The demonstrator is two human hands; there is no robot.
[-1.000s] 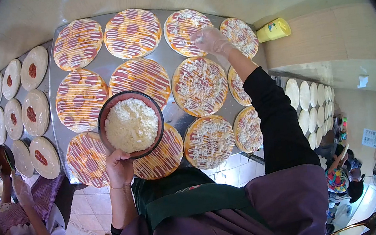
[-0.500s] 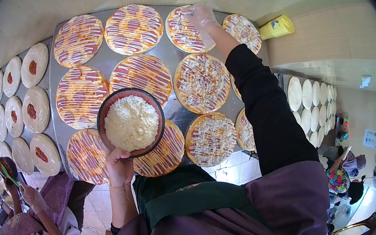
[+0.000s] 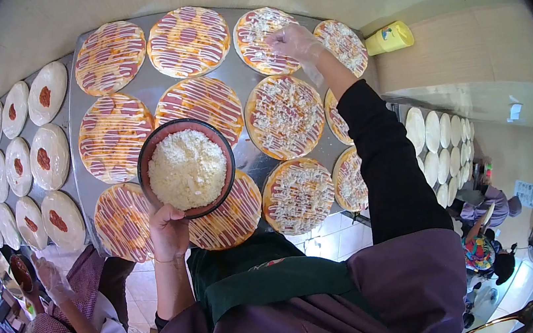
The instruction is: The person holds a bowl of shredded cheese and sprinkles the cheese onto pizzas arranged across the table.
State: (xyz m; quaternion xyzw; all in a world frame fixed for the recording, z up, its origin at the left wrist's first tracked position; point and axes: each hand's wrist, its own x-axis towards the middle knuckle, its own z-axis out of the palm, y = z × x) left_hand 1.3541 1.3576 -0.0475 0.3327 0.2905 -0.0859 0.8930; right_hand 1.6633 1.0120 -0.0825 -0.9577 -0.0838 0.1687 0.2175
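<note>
My left hand (image 3: 169, 233) grips the near rim of a dark bowl (image 3: 231, 164), thumb on the edge. White grated cheese (image 3: 187, 169) fills the bowl, which is held above the pizzas. My right hand (image 3: 296, 41), in a clear plastic glove, is over the right part of a far-row pizza (image 3: 257, 38). Its fingers are bunched downward around grated cheese, largely hidden by the glove; white shreds lie on the pizza below. Nearer me are a cheese-covered pizza (image 3: 286, 117) and another (image 3: 298, 196). Pizzas on the left, like this one (image 3: 118, 138), show white stripes without shreds.
The pizzas lie on a metal table (image 3: 96, 107). A yellow cup (image 3: 390, 38) stands past its right corner. Dough bases (image 3: 50, 156), some sauced, fill a left table; more bases (image 3: 432, 133) are at right. A co-worker's gloved hand (image 3: 54, 280) is near a sauce bowl (image 3: 22, 271).
My right hand has shifted slightly nearer and rightward; more shreds lie on the far pizza. The bowl barely moved. At left, another base now has sauce, and the co-worker's hand moved.
</note>
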